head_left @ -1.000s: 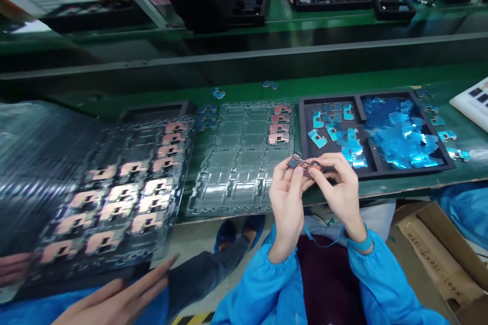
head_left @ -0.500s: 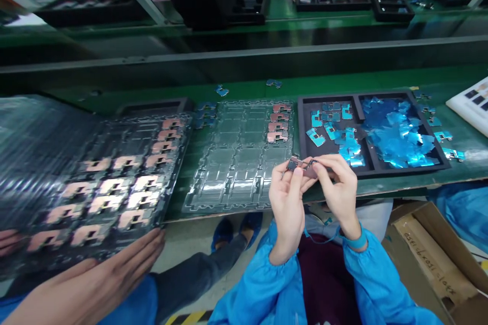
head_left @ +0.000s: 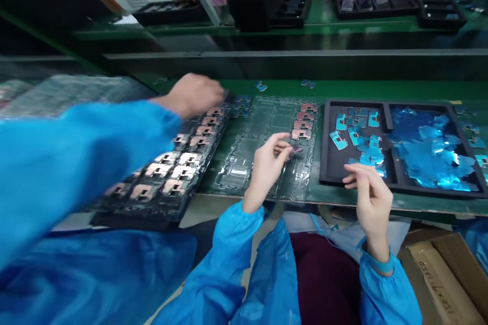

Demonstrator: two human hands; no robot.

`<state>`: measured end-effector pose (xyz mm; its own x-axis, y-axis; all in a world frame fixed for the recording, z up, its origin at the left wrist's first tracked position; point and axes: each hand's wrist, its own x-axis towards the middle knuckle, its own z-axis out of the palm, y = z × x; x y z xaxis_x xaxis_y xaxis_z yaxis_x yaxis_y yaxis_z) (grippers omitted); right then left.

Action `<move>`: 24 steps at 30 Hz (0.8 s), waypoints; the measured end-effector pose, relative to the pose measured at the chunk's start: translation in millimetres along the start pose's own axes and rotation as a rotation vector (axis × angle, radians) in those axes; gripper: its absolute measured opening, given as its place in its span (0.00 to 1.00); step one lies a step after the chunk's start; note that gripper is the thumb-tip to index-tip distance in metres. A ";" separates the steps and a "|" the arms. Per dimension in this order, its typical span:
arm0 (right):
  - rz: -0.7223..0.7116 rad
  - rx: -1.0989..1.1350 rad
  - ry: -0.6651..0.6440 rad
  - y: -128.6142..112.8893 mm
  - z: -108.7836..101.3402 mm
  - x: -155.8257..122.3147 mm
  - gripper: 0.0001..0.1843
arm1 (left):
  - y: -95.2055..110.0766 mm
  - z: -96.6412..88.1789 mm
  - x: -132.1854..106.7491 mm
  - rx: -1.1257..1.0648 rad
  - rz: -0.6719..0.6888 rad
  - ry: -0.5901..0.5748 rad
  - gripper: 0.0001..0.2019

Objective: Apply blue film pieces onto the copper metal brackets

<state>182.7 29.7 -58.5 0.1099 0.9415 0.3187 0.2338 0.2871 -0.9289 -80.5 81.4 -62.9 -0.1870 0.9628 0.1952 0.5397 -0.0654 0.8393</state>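
My left hand (head_left: 267, 162) pinches a small circuit board (head_left: 296, 150) over the clear plastic tray (head_left: 244, 148). It hovers just below a column of several copper-coloured boards (head_left: 304, 121) in that tray's right column. Nothing shows in my right hand (head_left: 371, 198), its fingers loosely curled and apart. That hand is above the front edge of a black divided tray (head_left: 327, 152). Blue-filmed circuit boards (head_left: 375, 148) lie in the tray's left compartment, and a heap of blue film pieces (head_left: 427, 147) fills the right one.
At left, a co-worker's blue-sleeved arm (head_left: 87, 157) reaches across a board-filled tray (head_left: 160, 183). Loose boards (head_left: 261, 86) lie along the green bench's back. Beyond the rail are stacked black trays (head_left: 255, 2) and people in pink. An open cardboard box (head_left: 438, 274) stands lower right.
My hands have parted: the left carried the board left and over the clear tray, the right let go and moved to the black tray's edge. The co-worker's arm now reaches forward. The view has shifted left.
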 end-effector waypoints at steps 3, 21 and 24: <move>-0.007 -0.023 -0.060 2.2 -1.0 -1.6 0.16 | -18.4 10.5 20.6 0.116 0.067 -0.131 0.05; 0.002 -0.062 -0.096 14.8 -3.4 -5.1 0.16 | -21.3 8.5 -30.6 0.480 0.374 -0.220 0.16; -0.011 -0.041 -0.110 15.7 -4.3 -7.4 0.15 | -4.9 14.2 5.9 0.503 0.380 -0.200 0.16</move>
<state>189.6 26.4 -74.7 0.0014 0.9526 0.3041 0.2742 0.2921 -0.9163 -72.6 91.1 -73.1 0.2218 0.9301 0.2928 0.8648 -0.3264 0.3817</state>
